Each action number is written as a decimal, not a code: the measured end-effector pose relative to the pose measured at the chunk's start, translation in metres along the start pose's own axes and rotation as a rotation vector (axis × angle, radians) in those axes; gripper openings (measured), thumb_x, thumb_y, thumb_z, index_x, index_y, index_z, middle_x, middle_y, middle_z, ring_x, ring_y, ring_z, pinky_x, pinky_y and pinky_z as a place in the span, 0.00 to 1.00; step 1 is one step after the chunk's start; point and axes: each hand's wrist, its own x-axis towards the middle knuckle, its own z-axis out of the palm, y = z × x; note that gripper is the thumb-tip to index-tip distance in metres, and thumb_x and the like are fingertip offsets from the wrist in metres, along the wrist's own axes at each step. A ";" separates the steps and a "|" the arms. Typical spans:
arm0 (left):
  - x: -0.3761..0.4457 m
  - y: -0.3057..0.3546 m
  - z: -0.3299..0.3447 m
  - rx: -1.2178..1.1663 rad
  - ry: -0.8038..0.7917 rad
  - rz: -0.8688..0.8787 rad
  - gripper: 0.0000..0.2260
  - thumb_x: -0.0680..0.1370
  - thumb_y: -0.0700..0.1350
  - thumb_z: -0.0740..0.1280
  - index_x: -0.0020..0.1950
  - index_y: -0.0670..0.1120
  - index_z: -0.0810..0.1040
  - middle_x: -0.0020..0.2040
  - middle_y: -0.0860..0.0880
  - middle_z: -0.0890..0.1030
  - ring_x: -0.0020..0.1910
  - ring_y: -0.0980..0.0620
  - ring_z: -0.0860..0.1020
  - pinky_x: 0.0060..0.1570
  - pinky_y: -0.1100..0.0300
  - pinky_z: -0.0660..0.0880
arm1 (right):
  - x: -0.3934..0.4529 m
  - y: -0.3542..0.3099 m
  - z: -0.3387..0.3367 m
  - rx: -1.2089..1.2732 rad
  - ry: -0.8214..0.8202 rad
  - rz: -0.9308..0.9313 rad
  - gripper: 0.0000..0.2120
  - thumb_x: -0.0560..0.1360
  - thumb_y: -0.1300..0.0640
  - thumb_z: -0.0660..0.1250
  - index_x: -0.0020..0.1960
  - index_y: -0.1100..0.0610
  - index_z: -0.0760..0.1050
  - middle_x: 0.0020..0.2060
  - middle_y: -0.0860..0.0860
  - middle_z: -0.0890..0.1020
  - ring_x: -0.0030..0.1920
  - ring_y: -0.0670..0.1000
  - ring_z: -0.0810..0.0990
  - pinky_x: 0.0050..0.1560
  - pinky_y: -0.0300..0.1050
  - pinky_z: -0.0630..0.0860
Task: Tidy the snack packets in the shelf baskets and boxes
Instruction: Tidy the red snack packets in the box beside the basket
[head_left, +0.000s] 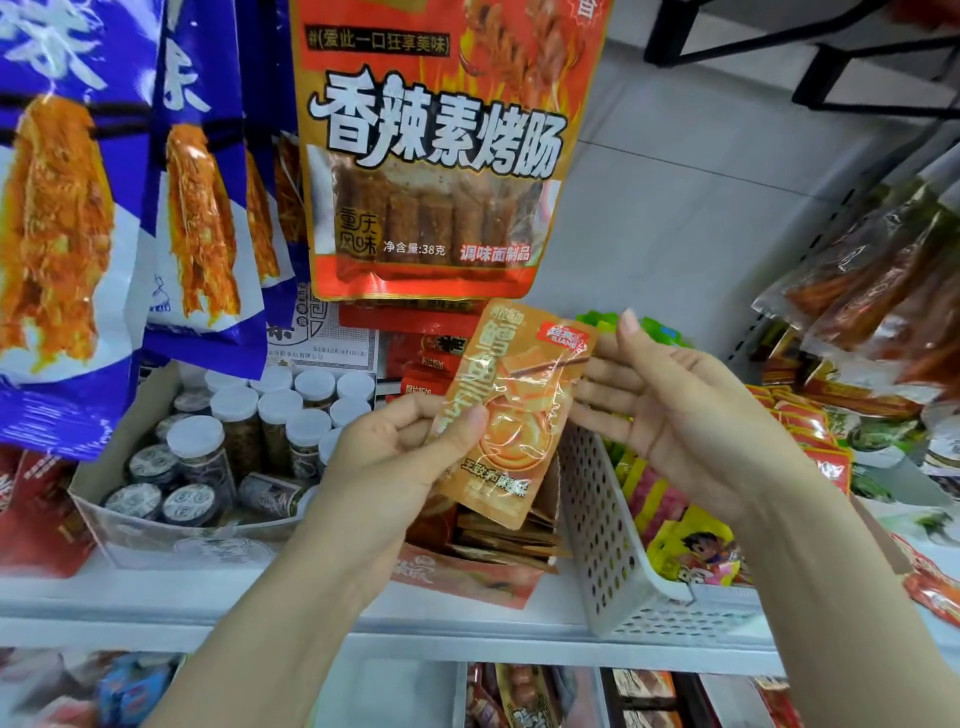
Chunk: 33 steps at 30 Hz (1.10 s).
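Held packet: a small orange-gold snack packet (511, 410) is held at frame centre, above an open red carton (467, 574) of like packets; a red "XIANG" logo is read, the large characters glare-blurred.
Left hand (410, 447): the packet's lower left edge is pinched by thumb and curled fingers.
Right hand (670, 410): at 3 o'clock, fingers straight, fingertips touching the packet's right edge.
Hanging bag (436, 150): at 12 o'clock, "香辣素烤肠", "净含量:38克" printed; top cut off.
White perforated basket (613, 540): at 4 o'clock, contents partly hidden by the right hand.
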 end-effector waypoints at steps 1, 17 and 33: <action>-0.001 -0.001 -0.001 0.045 0.006 0.033 0.13 0.64 0.54 0.75 0.44 0.50 0.84 0.46 0.45 0.86 0.42 0.51 0.84 0.38 0.64 0.80 | 0.000 0.001 0.001 -0.049 0.017 -0.009 0.13 0.69 0.46 0.69 0.44 0.54 0.86 0.44 0.53 0.86 0.44 0.49 0.84 0.44 0.41 0.81; -0.010 -0.005 -0.019 1.190 -0.323 0.311 0.32 0.60 0.74 0.71 0.61 0.64 0.76 0.54 0.73 0.73 0.59 0.71 0.67 0.57 0.73 0.64 | -0.010 -0.010 -0.009 -1.176 0.477 -0.388 0.06 0.71 0.52 0.75 0.40 0.46 0.78 0.33 0.39 0.82 0.33 0.36 0.81 0.38 0.30 0.76; -0.007 -0.028 -0.024 1.232 -0.329 0.490 0.17 0.74 0.55 0.72 0.62 0.54 0.80 0.58 0.62 0.76 0.60 0.63 0.69 0.62 0.64 0.67 | -0.008 0.054 0.013 -1.483 0.199 -0.282 0.11 0.72 0.58 0.71 0.38 0.50 0.69 0.32 0.51 0.80 0.36 0.57 0.78 0.36 0.51 0.76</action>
